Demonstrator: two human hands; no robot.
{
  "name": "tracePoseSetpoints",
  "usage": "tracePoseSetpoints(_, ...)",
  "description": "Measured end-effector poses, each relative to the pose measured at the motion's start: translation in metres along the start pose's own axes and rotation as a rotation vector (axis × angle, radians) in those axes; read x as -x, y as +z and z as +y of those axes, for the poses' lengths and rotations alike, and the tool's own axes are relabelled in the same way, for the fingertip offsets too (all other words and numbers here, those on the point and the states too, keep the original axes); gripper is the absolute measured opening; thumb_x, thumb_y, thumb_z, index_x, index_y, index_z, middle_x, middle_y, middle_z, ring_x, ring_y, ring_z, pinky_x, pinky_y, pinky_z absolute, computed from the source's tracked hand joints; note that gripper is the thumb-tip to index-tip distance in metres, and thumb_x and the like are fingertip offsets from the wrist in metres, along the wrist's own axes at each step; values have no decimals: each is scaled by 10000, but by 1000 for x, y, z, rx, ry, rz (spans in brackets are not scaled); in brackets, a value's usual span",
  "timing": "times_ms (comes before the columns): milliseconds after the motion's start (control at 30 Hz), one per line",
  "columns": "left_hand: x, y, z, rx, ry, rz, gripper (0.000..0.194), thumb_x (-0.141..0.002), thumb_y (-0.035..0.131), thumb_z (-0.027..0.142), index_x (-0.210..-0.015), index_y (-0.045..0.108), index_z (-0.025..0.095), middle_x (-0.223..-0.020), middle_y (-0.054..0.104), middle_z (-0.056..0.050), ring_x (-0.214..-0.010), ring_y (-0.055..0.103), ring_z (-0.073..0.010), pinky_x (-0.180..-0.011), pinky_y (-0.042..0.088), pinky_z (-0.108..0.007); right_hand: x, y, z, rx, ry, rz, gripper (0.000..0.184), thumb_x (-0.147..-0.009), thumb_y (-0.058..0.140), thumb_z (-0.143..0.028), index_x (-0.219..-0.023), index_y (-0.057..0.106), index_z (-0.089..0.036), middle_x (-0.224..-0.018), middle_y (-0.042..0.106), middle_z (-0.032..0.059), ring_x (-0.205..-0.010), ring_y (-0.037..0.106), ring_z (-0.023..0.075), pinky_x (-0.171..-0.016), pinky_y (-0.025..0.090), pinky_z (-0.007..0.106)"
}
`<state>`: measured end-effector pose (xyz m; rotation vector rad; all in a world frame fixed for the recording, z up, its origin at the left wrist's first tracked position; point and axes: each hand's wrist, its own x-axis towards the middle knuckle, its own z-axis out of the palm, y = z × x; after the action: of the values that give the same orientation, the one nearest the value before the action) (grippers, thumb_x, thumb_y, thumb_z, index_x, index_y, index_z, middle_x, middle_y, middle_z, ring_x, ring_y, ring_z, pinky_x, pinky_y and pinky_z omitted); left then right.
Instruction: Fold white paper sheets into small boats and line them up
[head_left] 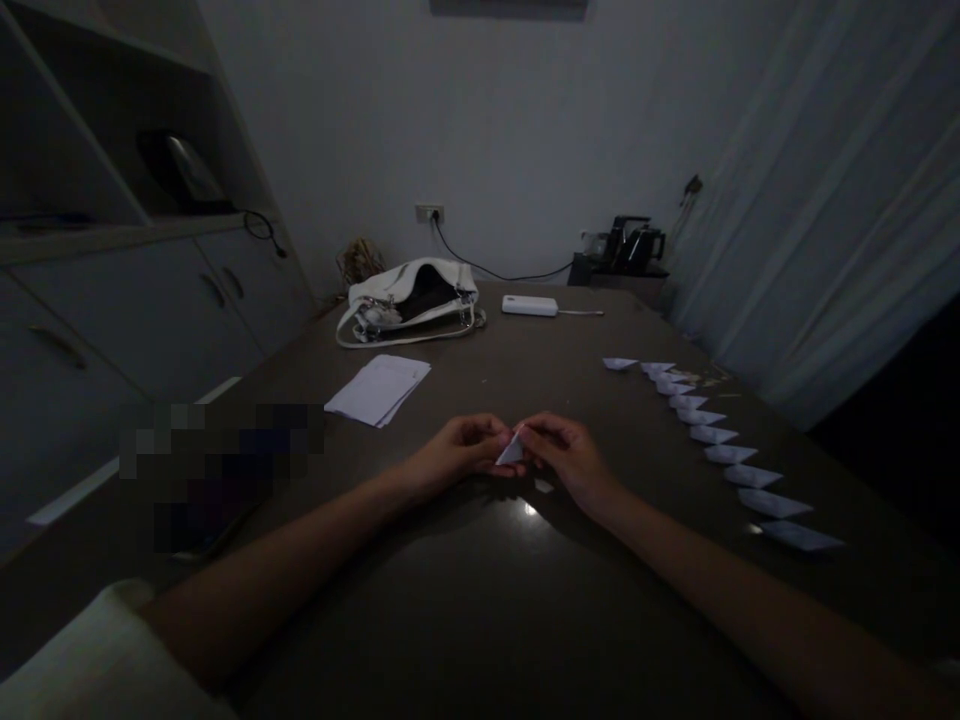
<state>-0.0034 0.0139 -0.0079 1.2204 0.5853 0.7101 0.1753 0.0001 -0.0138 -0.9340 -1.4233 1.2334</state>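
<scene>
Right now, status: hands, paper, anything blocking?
Left hand, right hand: both holding small folded white paper. White paper stack left, folded white paper boats right, neither touching hands. Nothing seen blocking.

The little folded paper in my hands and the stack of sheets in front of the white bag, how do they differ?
The folded paper is small and roughly triangular, while the paper stack is larger and lies flat. The folded paper is held between the fingers of the left hand and right hand; the paper stack rests on the table, touched by neither hand. Both look white.
</scene>
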Motion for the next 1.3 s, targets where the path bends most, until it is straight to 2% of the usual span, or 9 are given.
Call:
tracePoseSetpoints(100,0,2,-2,38,9,28,263,-745,708,344,-860,587,142,-857,687,-65,-797,662,-142,-783,503,-260,-1,0,3,-7,-2,-2,238,-740,672,-389,-824,642,-168,-659,580,0,-517,482,93,-466,354,208)
tracePoseSetpoints(300,-3,4,-7,-120,101,193,251,-689,750,260,-809,592,106,-766,684,-36,-706,649,-121,-693,487,-221,-2,0,7,-6,-27,44,247,-698,718,-353,-794,585,-168,-703,588,2,-584,539,109,-492,412,206)
tracePoseSetpoints(467,-3,4,-6,-162,117,200,259,-687,744,255,-843,600,107,-817,693,-53,-756,658,-149,-728,497,-266,-2,0,7,11,-24,15,228,-699,713,-334,-778,588,-162,-727,601,6,-601,563,108,-557,465,229)
tracePoseSetpoints(700,-2,7,-5,-180,142,263,290,-671,753,279,-851,608,104,-818,683,-45,-751,649,-143,-749,500,-271,1,2,8,177,-104,53,181,-773,638,-323,-822,591,-155,-768,635,42,-675,611,145,-592,490,254)
tracePoseSetpoints(867,-2,9,-5,-323,179,314,252,-707,721,295,-840,625,103,-815,680,-55,-752,643,-148,-739,503,-273,5,4,8,351,-160,65,111,-775,601,-224,-865,577,-165,-780,646,39,-704,624,153,-613,482,252)
tracePoseSetpoints(1000,0,9,-5,-429,188,265,264,-745,685,287,-935,638,110,-891,684,-79,-803,649,-172,-759,510,-298,1,1,11,245,-79,55,106,-750,601,-229,-824,568,-159,-711,635,27,-614,603,139,-569,464,247)
tracePoseSetpoints(1133,1,6,-7,-495,220,233,366,-731,694,231,-1070,623,113,-913,676,-90,-823,644,-187,-772,507,-320,-5,-5,11,47,68,4,209,-698,659,-276,-830,549,-158,-657,621,4,-527,567,114,-509,439,223)
tracePoseSetpoints(1300,2,5,-5,-553,270,237,304,-712,715,252,-984,679,120,-914,676,-94,-850,630,-200,-762,487,-305,-5,-8,8,-18,113,-65,289,-633,737,-290,-770,512,-169,-593,605,-17,-478,535,97,-462,401,197)
